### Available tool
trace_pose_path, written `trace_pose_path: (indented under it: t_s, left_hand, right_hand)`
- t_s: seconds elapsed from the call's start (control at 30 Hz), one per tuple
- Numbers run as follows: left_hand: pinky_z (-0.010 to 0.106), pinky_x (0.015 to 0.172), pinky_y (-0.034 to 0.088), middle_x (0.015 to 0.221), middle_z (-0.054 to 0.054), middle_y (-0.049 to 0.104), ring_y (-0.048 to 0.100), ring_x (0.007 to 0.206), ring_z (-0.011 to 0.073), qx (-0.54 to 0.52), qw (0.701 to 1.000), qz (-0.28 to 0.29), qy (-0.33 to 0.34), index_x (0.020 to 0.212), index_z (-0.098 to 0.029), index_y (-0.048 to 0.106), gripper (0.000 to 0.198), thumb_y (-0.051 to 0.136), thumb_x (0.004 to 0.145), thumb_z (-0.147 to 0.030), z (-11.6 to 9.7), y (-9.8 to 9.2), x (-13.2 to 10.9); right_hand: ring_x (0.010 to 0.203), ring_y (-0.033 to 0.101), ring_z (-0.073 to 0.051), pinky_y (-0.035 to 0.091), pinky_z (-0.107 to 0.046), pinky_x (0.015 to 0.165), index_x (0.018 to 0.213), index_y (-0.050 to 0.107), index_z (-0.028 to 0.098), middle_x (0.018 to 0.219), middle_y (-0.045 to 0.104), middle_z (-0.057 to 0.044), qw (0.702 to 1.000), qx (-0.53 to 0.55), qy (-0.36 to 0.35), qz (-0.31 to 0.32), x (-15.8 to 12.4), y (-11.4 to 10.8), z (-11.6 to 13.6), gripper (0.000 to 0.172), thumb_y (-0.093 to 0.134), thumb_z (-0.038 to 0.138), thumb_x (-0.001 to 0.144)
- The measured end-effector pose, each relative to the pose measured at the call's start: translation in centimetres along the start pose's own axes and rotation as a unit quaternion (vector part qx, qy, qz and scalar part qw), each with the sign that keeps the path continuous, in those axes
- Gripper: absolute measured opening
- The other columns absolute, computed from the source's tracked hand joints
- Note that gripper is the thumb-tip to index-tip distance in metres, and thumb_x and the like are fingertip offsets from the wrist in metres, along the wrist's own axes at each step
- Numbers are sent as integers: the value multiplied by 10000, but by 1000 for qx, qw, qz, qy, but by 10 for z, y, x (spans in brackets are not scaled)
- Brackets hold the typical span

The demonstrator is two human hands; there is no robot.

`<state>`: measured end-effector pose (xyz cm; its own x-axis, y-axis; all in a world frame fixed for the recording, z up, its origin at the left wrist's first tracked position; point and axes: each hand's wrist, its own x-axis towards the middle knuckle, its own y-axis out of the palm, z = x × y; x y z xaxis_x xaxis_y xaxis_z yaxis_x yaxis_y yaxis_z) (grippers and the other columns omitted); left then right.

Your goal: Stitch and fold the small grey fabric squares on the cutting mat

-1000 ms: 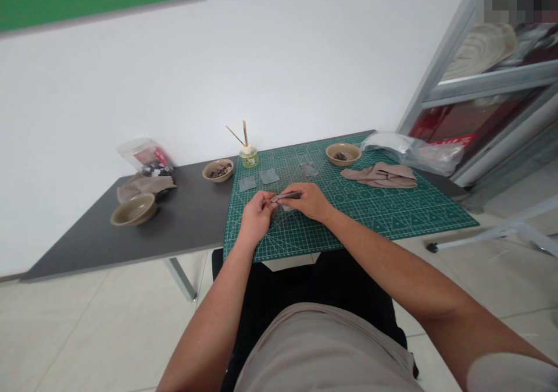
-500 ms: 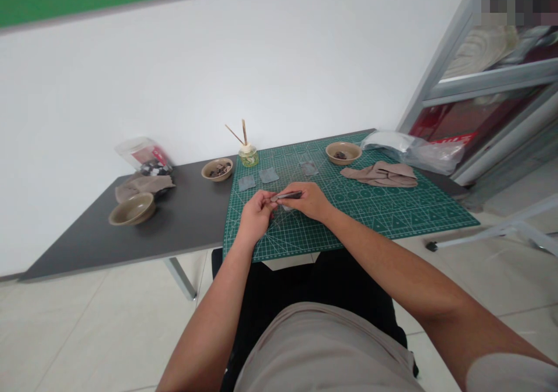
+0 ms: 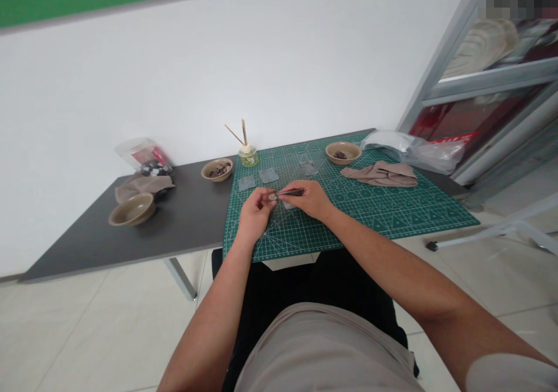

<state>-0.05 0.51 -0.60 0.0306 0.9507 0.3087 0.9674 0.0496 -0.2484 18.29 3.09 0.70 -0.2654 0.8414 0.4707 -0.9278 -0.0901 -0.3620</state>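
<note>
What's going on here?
A seated person holds dark tweezers in their right hand, tips at a small piece pinched in their left hand. Both hands are over a green cutting mat. Small translucent squares lie beyond them, near a tan bowl of dark pieces.

Dark metal tweezers show a dull sheen above a matt green plastic cutting mat. A smooth glass jar holds thin wooden sticks; a softly glazed ceramic bowl sits on the matt grey surface, with soft taupe cloth and glossy, crinkled plastic film nearby.
</note>
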Motion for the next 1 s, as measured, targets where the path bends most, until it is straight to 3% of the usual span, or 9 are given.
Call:
trace_pose_path:
  t_s: [0.27, 0.53, 0.73, 1.0]
  left_hand:
    - [255, 688, 482, 855, 12, 685, 595, 732, 136, 7, 1000, 8, -8, 901, -197, 693, 159, 648, 824, -329, -2, -2, 0]
    - [284, 760, 487, 849, 17, 708, 620, 750, 145, 30, 999, -5, -33, 1061, -193, 730, 325, 721, 752, -296, 0, -3, 1]
    - [283, 748, 466, 815, 11, 699, 609, 743, 148, 44, 998, -13, -39, 927, -189, 750, 230, 735, 708, -255, -4, -4, 0]
    - [272, 680, 435, 767, -3, 684, 553, 665, 132, 59, 997, -9, -45, 900, -190, 750, 205, 720, 701, -231, -6, -4, 0]
  right_hand:
    - [833, 721, -206, 530, -325, 779, 889, 794, 242, 862, 780, -9, 1000, -21, 11, 7, 1, 0, 0, 106, 725, 289, 824]
    - [858, 721, -198, 522, -316, 799, 897, 791, 239, 907, 783, -18, 999, -33, -3, 13, 1, 2, -3, 118, 701, 276, 831]
    - [795, 692, -176, 486, -281, 734, 890, 779, 197, 855, 763, -28, 998, -32, -1, 45, 1, 0, 1, 149, 723, 308, 807]
    - [727, 664, -154, 453, -256, 673, 868, 774, 190, 781, 740, -9, 998, -14, 14, 65, 1, -2, -2, 149, 739, 315, 793]
